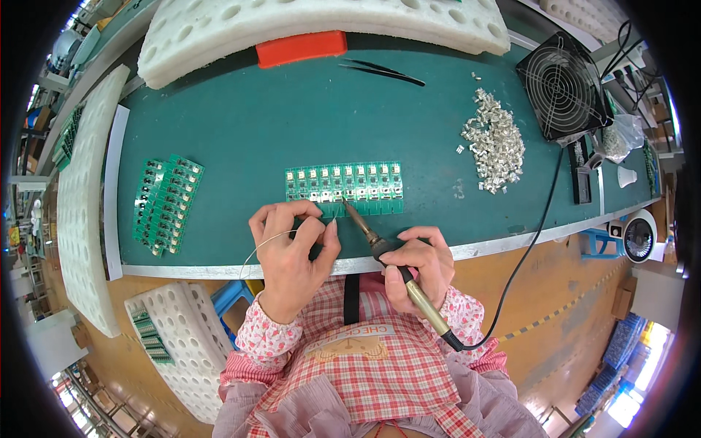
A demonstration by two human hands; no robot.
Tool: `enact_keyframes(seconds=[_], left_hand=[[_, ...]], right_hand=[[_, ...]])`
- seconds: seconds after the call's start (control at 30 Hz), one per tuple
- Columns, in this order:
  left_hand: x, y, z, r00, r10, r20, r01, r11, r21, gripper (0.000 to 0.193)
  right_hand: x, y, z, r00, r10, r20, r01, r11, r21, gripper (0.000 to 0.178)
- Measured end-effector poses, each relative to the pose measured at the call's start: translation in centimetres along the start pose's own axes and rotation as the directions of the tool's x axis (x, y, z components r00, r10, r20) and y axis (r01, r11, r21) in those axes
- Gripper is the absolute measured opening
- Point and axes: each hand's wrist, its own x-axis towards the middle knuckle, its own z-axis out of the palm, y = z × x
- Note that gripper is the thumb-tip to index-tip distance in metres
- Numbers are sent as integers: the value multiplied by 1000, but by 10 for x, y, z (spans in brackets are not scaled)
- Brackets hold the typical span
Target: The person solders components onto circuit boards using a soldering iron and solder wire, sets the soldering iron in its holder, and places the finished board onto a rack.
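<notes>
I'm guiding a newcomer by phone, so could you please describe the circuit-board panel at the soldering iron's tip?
From the green worktop, go to the soldering iron in the right hand. Its tip points at a green circuit-board panel with pale square components. Unlike the overlapping panels farther left, it lies singly, running left to right.

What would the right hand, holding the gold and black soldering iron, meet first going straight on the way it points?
Likely the flat, green, rectangular circuit board panel, met by the soldering iron ahead of the right hand; depth is unclear, so the tip may already touch.
</notes>
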Motion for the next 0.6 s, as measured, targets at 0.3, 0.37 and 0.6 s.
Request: enact_keyframes(seconds=[0.3,0.37,0.6], left_hand=[[1,1,3,1000,0,-3,0,999,34,14],[1,2,3,1000,-4,-1,4,999,36,15],[-1,2,2,1000,2,-25,-2,1000,20,16]], right_hand=[[2,0,0,999,-3,32,4,1000,-19,19],[2,1,0,999,-9,38,9,1000,-23,18],[1,2,2,999,-28,16,28,999,-21,17]])
